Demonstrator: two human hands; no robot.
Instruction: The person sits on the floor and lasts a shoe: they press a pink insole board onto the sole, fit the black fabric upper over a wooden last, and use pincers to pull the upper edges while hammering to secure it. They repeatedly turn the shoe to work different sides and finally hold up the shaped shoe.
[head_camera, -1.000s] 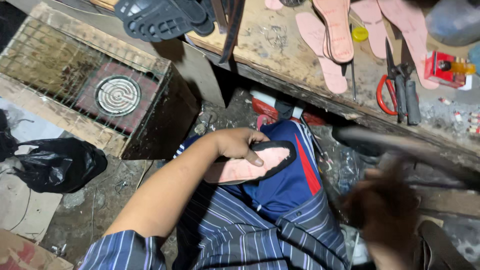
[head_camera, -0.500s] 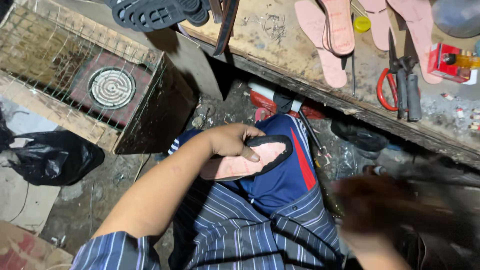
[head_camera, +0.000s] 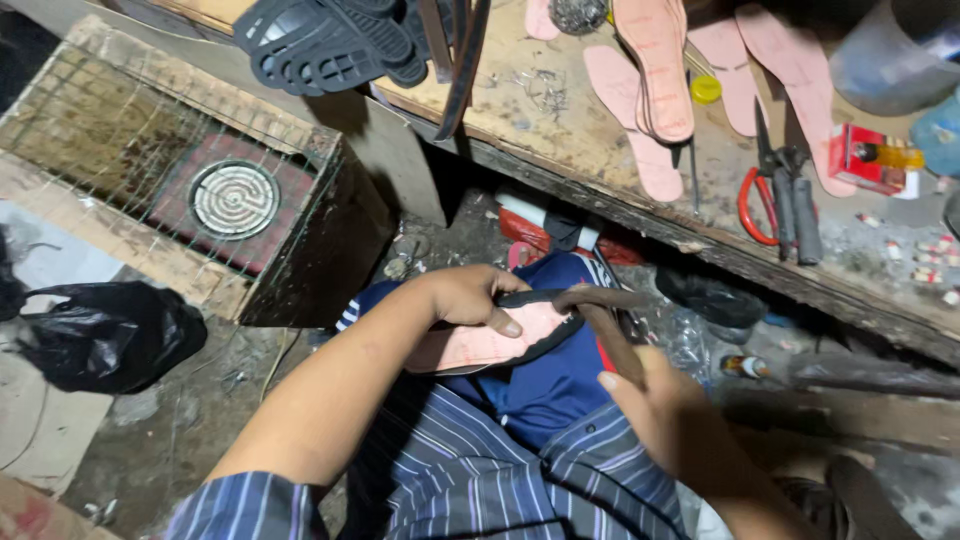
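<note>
- Head view: the left hand (head_camera: 470, 300) pins a flat pink shoe insole with a black rim (head_camera: 495, 340) on the person's knee, thumb pressed on top.
- The right hand (head_camera: 670, 420) is clenched round a dark hammer (head_camera: 605, 320), its head touching the rim.
- The insole is judged light and flexible (prone to buckling); best held flat near the struck edge.

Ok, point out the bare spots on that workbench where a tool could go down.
Bare wood shows on the workbench between the black soles and the pink insoles. The right end is crowded: red-handled scissors and a red box.
</note>
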